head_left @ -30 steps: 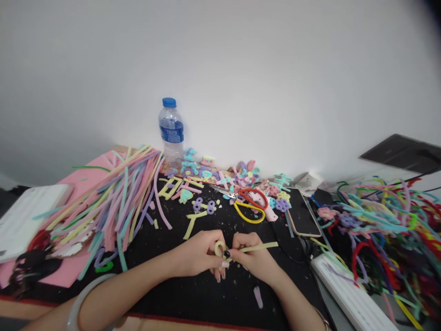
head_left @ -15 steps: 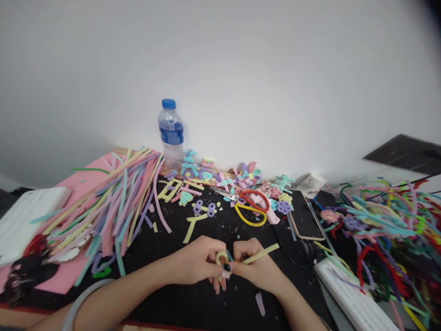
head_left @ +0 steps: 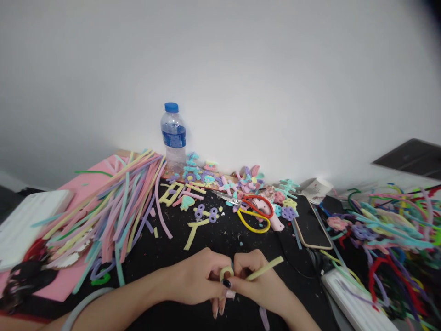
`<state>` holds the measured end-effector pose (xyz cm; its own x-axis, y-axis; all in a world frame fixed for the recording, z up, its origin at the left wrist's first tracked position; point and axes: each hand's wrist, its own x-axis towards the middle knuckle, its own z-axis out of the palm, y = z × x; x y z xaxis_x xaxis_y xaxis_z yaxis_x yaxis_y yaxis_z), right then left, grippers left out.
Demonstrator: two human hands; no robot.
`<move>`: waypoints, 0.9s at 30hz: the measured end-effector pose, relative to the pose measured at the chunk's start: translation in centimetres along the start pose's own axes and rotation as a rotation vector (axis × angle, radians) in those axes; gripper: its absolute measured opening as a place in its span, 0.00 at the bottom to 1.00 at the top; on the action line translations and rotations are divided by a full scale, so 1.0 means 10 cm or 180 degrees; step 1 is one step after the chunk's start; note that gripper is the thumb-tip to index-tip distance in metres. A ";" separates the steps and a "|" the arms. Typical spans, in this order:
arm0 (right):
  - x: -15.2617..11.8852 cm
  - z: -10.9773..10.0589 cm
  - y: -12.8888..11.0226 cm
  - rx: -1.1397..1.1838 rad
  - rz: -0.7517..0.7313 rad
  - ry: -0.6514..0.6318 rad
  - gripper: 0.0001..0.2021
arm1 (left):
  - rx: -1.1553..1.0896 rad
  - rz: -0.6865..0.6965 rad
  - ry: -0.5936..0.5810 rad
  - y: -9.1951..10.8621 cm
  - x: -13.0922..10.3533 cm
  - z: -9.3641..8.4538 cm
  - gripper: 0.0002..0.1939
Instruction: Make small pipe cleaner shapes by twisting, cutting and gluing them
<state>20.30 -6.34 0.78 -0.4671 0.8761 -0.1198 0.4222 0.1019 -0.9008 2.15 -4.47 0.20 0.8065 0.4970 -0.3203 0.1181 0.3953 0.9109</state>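
Note:
Between my two hands, low in the middle of the head view, is a pale yellow pipe cleaner [head_left: 265, 268]. Its near part is curled into a small loop at my fingertips, and its straight end sticks out to the right past my right hand. My left hand [head_left: 203, 278] is closed, pinching the looped part. My right hand [head_left: 255, 273] is closed round the same strip, its thumb pressed against the loop. Fingers hide some of the loop. Beyond my hands lie a bent yellow piece [head_left: 195, 230] and a purple-and-yellow looped piece [head_left: 206, 213].
A pile of pastel pipe cleaners [head_left: 138, 202] lies left, a tangled colourful heap [head_left: 389, 230] right. Scissors with red and yellow handles [head_left: 253, 225], a phone [head_left: 312, 225], a water bottle [head_left: 174, 138] and small twisted shapes [head_left: 227, 184] sit toward the wall. A white power strip [head_left: 354, 299] is right.
The whole scene sits slightly lower and mostly further right in view, as the camera has shifted. Both hands keep hold of the yellow pipe cleaner, whose loop looks a little smaller.

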 end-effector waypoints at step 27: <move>-0.04 -0.08 0.01 0.1220 0.0168 -0.0062 0.17 | -0.0675 0.0618 0.0401 0.05 0.04 -0.08 0.10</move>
<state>21.18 -6.24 1.05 -0.4688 0.8658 -0.1749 0.1268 -0.1300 -0.9834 2.04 -3.43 0.35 0.7224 0.6656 -0.1874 -0.1653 0.4294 0.8878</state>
